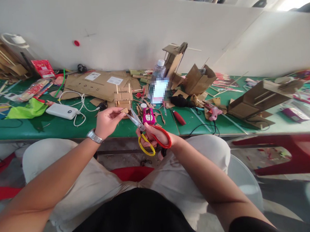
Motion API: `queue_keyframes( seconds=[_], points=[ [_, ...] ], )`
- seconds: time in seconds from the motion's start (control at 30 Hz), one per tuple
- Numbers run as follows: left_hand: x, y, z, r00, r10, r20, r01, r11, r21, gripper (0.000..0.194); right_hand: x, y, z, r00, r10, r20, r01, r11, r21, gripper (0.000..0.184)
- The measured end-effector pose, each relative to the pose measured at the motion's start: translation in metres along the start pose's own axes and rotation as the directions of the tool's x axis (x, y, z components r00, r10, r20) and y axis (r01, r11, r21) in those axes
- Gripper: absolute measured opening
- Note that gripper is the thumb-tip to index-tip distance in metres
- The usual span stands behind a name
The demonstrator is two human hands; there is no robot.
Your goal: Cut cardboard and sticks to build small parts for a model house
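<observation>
Evidently, we are looking at cutting work that is only partly done. Near the centre of the frame, our left hand point(108, 120) pinches a small brown scrap of cardboard point(124, 111) between thumb and fingers, while our right hand point(152, 134) grasps a pair of metal scissors with one red and one yellow handle point(142, 127). The blades stand parted and point at the scrap; we cannot tell whether they touch it. As we judge it, this cut is not yet finished, since the scrap is in the fingers with the blades unclosed. Just beyond, a small brown cardboard frame with upright wooden sticks point(123, 98) is already put together, at least in part, on the green tabletop point(114, 131). At the right of the frame, we also see a larger folded brown cardboard structure point(263, 94) already assembled to some degree. Torn brown cardboard strips point(159, 116) lie right of the small frame, and we cannot tell whether any remain to be used.
</observation>
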State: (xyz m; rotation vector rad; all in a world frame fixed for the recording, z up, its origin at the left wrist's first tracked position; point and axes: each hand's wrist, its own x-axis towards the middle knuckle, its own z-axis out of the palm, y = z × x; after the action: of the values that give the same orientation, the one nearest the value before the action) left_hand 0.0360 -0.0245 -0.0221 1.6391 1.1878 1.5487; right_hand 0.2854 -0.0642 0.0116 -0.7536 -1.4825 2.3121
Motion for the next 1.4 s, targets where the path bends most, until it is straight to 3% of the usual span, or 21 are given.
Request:
queue_keyframes(
  seconds=[0.4, 0.57, 0.63, 0.73, 0.8, 0.87, 0.97, 1.03, 1.13, 1.23, 1.33, 1.4],
  points=[
    [-0.004, -0.002, 0.002, 0.997, 0.072, -0.026, -0.068, 0.989, 0.129, 0.029, 0.006, 0.005, 0.0, 0.998, 0.012, 0.057, -0.014, 0.999, 0.032, 0.062],
    [-0.006, -0.001, 0.002, 0.993, 0.112, -0.028, -0.105, 0.979, 0.177, 0.028, 0.002, 0.004, 0.007, 0.995, -0.043, -0.086, 0.03, 0.988, -0.149, 0.063],
    [-0.006, 0.002, 0.002, 0.991, 0.129, -0.021, -0.122, 0.969, 0.213, 0.027, -0.002, 0.001, 0.011, 0.98, -0.105, -0.168, 0.041, 0.937, -0.347, 0.061],
    [-0.007, 0.008, 0.001, 0.989, 0.147, -0.014, -0.139, 0.958, 0.249, 0.025, -0.007, -0.003, 0.017, 0.933, -0.244, -0.264, 0.001, 0.735, -0.678, 0.054],
    [-0.007, 0.011, 0.001, 0.987, 0.16, -0.017, -0.15, 0.952, 0.267, 0.024, -0.007, -0.004, 0.019, 0.907, -0.303, -0.291, -0.031, 0.643, -0.765, 0.053],
    [-0.007, 0.011, 0.001, 0.985, 0.172, -0.014, -0.162, 0.948, 0.276, 0.023, -0.004, -0.002, 0.019, 0.923, -0.26, -0.284, -0.007, 0.726, -0.687, 0.055],
    [-0.007, 0.009, 0.002, 0.986, 0.166, -0.006, -0.159, 0.953, 0.257, 0.024, 0.004, 0.0, 0.015, 0.986, -0.084, -0.144, 0.032, 0.943, -0.331, 0.065],
    [-0.007, 0.008, 0.002, 0.988, 0.152, -0.015, -0.144, 0.961, 0.236, 0.024, 0.008, 0.001, 0.012, 0.999, -0.015, -0.04, 0.009, 0.988, -0.156, 0.07],
    [-0.007, 0.008, 0.002, 0.989, 0.145, -0.015, -0.138, 0.965, 0.221, 0.023, 0.007, 0.001, 0.011, 0.999, -0.027, -0.041, 0.019, 0.985, -0.17, 0.07],
    [-0.006, 0.01, 0.0, 0.99, 0.144, 0.011, -0.143, 0.966, 0.214, 0.021, 0.0, 0.0, 0.015, 0.972, -0.152, -0.179, 0.051, 0.881, -0.471, 0.063],
    [-0.005, 0.011, -0.001, 0.989, 0.146, 0.027, -0.149, 0.965, 0.216, 0.021, -0.005, -0.003, 0.018, 0.918, -0.299, -0.259, -0.015, 0.629, -0.778, 0.052],
    [-0.004, 0.012, -0.001, 0.987, 0.156, 0.032, -0.16, 0.961, 0.226, 0.021, -0.005, -0.004, 0.019, 0.903, -0.336, -0.269, -0.055, 0.531, -0.846, 0.049]
  ],
)
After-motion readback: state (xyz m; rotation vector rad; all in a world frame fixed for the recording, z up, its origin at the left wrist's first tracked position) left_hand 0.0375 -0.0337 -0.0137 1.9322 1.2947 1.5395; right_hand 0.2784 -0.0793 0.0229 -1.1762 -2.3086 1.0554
